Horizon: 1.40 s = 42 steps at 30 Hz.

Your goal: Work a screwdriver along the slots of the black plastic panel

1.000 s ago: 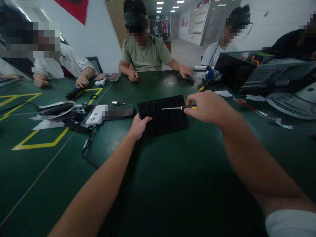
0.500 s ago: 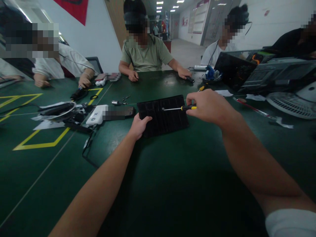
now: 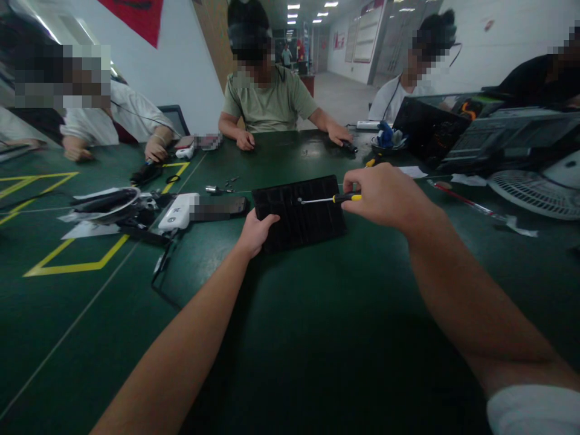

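A flat black ribbed panel (image 3: 299, 214) lies on the green table (image 3: 317, 338) in front of me. My left hand (image 3: 255, 232) is closed on the panel's near left corner, thumb on top. My right hand (image 3: 385, 196) is closed around a small screwdriver (image 3: 333, 198) with a yellow and black handle. Its metal shaft points left and its tip rests on the panel's upper middle.
Left of the panel lie a white device (image 3: 177, 211), a dark phone, cables and a round-framed item (image 3: 106, 202). Small screws and a metal bit (image 3: 217, 188) sit behind. A white fan (image 3: 534, 190) and open laptops (image 3: 430, 130) stand right. Several people sit around the table.
Almost nothing: my right hand with the screwdriver has shifted very slightly; the left hand and the panel stay where they were.
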Tool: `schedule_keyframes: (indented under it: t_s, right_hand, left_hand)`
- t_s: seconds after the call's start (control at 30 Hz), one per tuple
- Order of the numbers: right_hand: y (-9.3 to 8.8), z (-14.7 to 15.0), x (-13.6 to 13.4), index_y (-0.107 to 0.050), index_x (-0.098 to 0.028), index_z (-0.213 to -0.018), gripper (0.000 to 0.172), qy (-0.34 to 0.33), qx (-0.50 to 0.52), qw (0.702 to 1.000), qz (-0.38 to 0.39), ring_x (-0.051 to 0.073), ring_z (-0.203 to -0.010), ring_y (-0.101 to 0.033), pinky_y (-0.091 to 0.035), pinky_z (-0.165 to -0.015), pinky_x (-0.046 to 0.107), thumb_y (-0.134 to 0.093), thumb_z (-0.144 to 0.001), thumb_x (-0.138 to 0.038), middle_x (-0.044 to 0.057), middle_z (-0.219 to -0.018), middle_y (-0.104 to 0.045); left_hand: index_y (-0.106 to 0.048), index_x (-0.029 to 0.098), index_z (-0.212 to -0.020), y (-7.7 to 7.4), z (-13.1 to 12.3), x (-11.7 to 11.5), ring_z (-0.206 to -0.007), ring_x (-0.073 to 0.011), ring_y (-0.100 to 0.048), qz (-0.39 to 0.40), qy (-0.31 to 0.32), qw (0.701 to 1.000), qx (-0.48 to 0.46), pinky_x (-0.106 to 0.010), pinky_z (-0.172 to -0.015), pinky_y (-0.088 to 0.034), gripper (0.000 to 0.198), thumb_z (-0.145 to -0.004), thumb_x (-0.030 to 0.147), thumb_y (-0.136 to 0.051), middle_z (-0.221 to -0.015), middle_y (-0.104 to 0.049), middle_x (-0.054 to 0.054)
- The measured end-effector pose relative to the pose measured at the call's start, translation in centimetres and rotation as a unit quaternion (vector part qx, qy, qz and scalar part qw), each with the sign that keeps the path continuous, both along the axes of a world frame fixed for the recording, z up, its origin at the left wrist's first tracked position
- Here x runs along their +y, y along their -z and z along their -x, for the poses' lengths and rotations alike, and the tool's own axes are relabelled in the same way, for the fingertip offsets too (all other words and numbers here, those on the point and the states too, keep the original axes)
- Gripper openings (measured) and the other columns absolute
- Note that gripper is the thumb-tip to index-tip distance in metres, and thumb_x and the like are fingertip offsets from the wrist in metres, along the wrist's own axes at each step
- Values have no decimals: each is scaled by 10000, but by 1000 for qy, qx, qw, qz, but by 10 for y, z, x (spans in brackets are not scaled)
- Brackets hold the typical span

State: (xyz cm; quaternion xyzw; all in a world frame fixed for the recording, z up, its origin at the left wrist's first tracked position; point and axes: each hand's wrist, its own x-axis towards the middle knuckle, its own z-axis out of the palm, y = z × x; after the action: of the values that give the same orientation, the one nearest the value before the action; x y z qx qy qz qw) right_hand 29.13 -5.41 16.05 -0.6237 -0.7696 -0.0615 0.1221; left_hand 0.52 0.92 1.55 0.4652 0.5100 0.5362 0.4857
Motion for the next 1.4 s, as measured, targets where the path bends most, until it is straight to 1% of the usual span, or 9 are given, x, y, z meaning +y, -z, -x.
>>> schedule_keyframes:
  t_s: [0.2, 0.47, 0.63, 0.77, 0.87, 1.03, 1.13, 1.27, 1.4]
  right_hand:
    - [-3, -5, 0, -848, -242, -1053, 202, 6, 14, 1000, -14, 311, -895, -717, -449, -735, 394, -775, -883, -325, 112, -965, -819]
    - [-3, 2, -1, -859, -257, -1100, 231, 7, 10, 1000, -14, 325, -943, -735, -476, -762, 406, -781, -886, -292, 110, -1012, -834]
    - [-2, 2, 0, -864, -266, -1123, 226, 6, 7, 1000, -18, 336, -962, -737, -476, -767, 416, -785, -918, -319, 124, -1050, -837]
    - [0, 1, 2, -866, -285, -1136, 227, 2, 6, 999, -33, 334, -959, -729, -475, -764, 422, -778, -940, -357, 121, -1059, -840]
    - [1, 0, 2, -868, -287, -1127, 215, 2, -3, 999, -40, 329, -962, -730, -469, -755, 416, -774, -943, -345, 115, -1051, -843]
    - [0, 1, 2, -872, -280, -1154, 243, 3, -5, 1000, -27, 341, -985, -737, -471, -768, 424, -787, -934, -338, 122, -1079, -843]
    - [-1, 2, 1, -875, -274, -1133, 229, 6, 1, 1000, -23, 343, -985, -731, -475, -782, 428, -779, -942, -354, 124, -1058, -838]
    - [0, 3, 0, -877, -269, -1097, 214, 5, 7, 1000, -26, 329, -957, -721, -470, -766, 416, -767, -935, -356, 121, -1026, -837]
    - [-1, 4, 0, -892, -264, -1074, 236, 6, 1, 1000, -14, 322, -944, -725, -466, -745, 406, -752, -930, -388, 118, -1011, -838]
  left_hand:
    - [-715, 216, -1006, 0, 0, 0, -1013, -308, -772, -4, 3, 1000, 3, -524, -1026, -652, 422, -619, 299, -862, -993, -786, -53]
    - [-716, 216, -1028, 1, 1, 0, -1041, -318, -780, 2, 4, 1000, 9, -536, -1043, -651, 441, -626, 319, -864, -1005, -789, -51]
    - [-708, 217, -1027, 0, 1, -1, -1032, -308, -772, 0, 8, 1000, 6, -522, -1035, -645, 436, -630, 312, -860, -1000, -776, -48]
    - [-703, 223, -1035, -1, 0, -3, -1044, -319, -772, 0, 12, 1000, 4, -528, -1025, -650, 422, -651, 305, -857, -1009, -774, -56]
    - [-709, 220, -1042, -2, 0, -3, -1055, -320, -773, -1, 14, 1000, 5, -527, -1033, -649, 421, -655, 302, -854, -1016, -778, -59]
    - [-713, 213, -1010, -1, -1, -1, -1019, -302, -766, -2, 5, 1000, 9, -516, -1023, -650, 413, -636, 309, -859, -988, -773, -46]
    - [-708, 210, -1010, 0, 0, 0, -994, -291, -756, -4, 6, 1000, 7, -513, -1019, -643, 425, -627, 318, -860, -988, -763, -47]
    - [-705, 214, -1021, 0, 1, -1, -1001, -296, -757, -1, 11, 1000, 7, -511, -1012, -644, 428, -636, 320, -858, -1006, -768, -53]
    - [-697, 216, -1007, -2, 0, -2, -983, -293, -754, -2, 8, 1000, 13, -500, -997, -645, 424, -630, 324, -857, -983, -759, -45]
